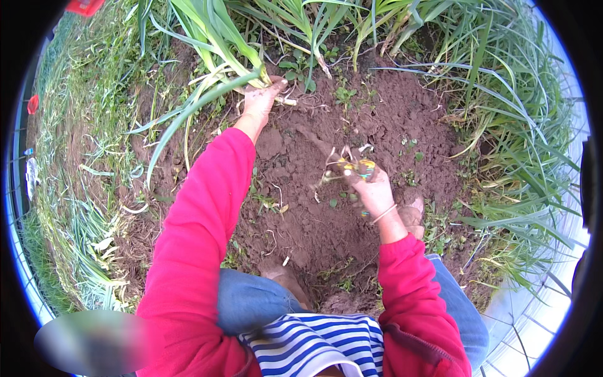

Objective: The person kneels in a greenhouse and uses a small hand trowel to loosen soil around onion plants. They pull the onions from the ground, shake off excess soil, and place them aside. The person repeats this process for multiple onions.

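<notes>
My left hand (261,96) grips the pale lower stems of a bunch of leek-like plants (226,52) at the far side of the bare soil. Their long green leaves lean up and left, and a cut-looking whitish stem end (285,101) sticks out beside my fingers. My right hand (374,188) is closed around a hand tool with a yellow and teal handle (365,168). A brown, apparently muddy blade (318,141) seems to point up and left from it, but it is blurred. Thin roots or stalks (327,176) hang about this hand, also blurred.
Brown soil (301,212) with small weeds lies between my muddy boots (287,282). More leek-like plants (315,33) stand ahead, and long leaves (509,141) crowd the right. Pulled leaves (101,254) lie at left. Pale sheeting (532,325) edges the right. Red objects (33,104) are far left.
</notes>
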The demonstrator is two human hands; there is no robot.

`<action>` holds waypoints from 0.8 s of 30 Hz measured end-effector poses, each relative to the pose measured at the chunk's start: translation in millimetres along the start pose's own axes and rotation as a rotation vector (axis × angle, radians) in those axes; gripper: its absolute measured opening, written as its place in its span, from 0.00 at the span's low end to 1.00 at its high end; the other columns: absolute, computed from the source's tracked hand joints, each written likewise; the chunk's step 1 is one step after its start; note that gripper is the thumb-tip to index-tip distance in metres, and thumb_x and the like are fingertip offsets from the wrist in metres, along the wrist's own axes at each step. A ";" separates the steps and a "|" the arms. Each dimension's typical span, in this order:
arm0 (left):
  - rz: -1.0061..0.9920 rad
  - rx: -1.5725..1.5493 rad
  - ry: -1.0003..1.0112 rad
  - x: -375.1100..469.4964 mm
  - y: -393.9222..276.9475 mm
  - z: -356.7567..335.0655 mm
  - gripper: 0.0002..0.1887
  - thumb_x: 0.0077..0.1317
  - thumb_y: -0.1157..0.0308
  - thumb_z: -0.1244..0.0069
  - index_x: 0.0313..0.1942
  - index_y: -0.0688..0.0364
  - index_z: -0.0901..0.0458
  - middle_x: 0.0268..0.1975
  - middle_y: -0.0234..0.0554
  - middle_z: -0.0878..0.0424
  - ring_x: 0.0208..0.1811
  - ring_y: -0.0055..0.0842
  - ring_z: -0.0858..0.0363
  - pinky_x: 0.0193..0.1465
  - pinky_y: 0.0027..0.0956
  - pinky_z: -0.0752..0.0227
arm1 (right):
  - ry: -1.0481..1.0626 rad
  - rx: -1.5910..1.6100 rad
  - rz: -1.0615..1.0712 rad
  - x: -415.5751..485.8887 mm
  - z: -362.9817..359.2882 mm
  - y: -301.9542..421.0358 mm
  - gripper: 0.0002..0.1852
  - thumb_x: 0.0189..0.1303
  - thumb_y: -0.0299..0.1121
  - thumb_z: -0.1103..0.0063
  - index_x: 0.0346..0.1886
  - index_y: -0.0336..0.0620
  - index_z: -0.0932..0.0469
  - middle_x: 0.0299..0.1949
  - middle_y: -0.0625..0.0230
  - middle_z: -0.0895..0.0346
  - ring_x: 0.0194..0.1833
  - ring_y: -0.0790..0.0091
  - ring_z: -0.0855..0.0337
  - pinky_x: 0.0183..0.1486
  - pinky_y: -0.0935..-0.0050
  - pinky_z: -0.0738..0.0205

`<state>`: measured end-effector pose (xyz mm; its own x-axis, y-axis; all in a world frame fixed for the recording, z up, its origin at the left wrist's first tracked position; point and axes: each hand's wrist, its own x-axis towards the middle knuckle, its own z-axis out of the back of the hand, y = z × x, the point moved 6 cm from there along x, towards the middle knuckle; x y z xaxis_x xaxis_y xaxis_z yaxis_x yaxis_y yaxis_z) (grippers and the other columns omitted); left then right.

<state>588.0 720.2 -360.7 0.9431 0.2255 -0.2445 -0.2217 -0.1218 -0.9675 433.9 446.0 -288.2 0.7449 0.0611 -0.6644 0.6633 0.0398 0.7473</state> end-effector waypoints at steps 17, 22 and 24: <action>0.252 -0.184 -0.193 35.2 -30.7 2.1 0.17 0.65 0.58 0.52 0.47 0.59 0.24 0.36 0.35 0.24 0.33 0.21 0.30 0.36 0.30 0.34 | 0.410 -1.569 0.667 67.4 -126.9 172.3 0.08 0.49 0.26 0.52 0.31 0.37 0.22 0.29 0.53 0.21 0.32 0.58 0.18 0.39 0.62 0.23; 0.393 0.147 -0.088 -14.1 -56.6 25.3 0.22 0.67 0.58 0.59 0.57 0.58 0.31 0.52 0.49 0.24 0.42 0.29 0.23 0.43 0.36 0.29 | 0.438 -1.588 0.571 20.6 -119.3 167.8 0.11 0.51 0.29 0.50 0.38 0.41 0.22 0.31 0.52 0.21 0.35 0.54 0.19 0.40 0.59 0.24; 0.403 -0.104 0.140 -24.0 -56.4 39.0 0.12 0.66 0.57 0.57 0.37 0.56 0.27 0.28 0.36 0.26 0.25 0.24 0.29 0.35 0.30 0.30 | 0.331 -1.370 0.475 31.0 -70.8 125.0 0.14 0.52 0.35 0.45 0.42 0.44 0.23 0.31 0.53 0.21 0.37 0.52 0.20 0.41 0.59 0.26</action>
<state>568.2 759.3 -302.8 0.8125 0.0082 -0.5829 -0.5592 -0.2712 -0.7834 534.8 523.5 -214.6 0.6927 0.5474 -0.4696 -0.3526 0.8250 0.4416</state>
